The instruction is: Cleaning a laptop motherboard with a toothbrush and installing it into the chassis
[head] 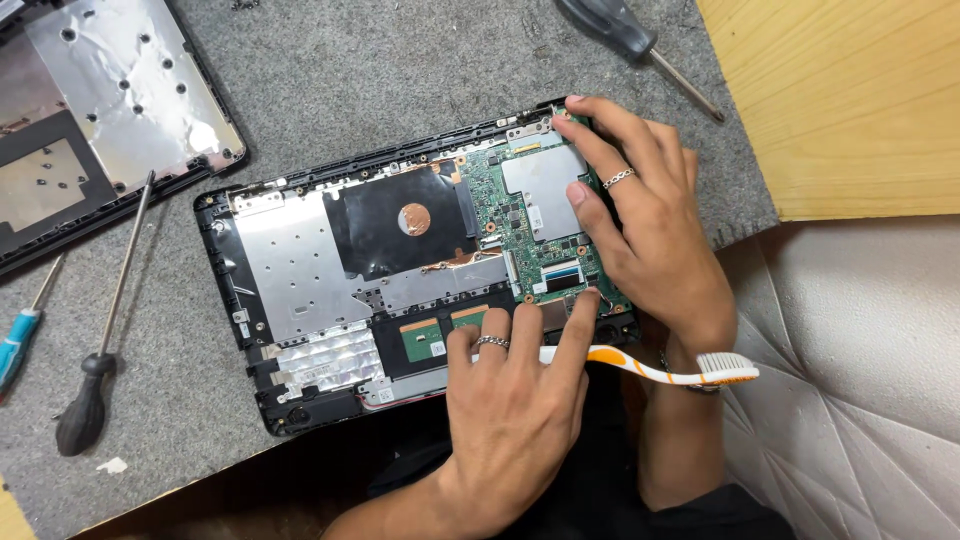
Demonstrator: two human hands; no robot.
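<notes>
An opened laptop point(330, 270) lies on a grey mat point(400, 70) on the tabletop, its inside facing up: silver shielding at the left, a black patch with a copper disc in the middle, and a green board point(510, 215) at the right.

The arms cross in this view. The left hand point(640, 220) comes up from the lower right and lies flat and open over the right end of the board, fingers spread; its topmost fingertip touches the laptop's far edge and a ring sits on 1 finger. It grips nothing.

The right hand point(515, 400) comes up from the bottom centre and holds a toothbrush point(650, 368), white and orange, crosswise under its fingers, the bristled head sticking out to the right past the left wrist. Its index fingertip presses the board's near edge. It also wears a ring.

At the left, a black-handled screwdriver point(100, 340) and a blue-handled screwdriver point(20, 340) lie on the mat. A removed cover point(110, 90) with foil lining lies at the upper left. Another screwdriver point(630, 40) lies at the top, near a wooden board point(850, 100).
</notes>
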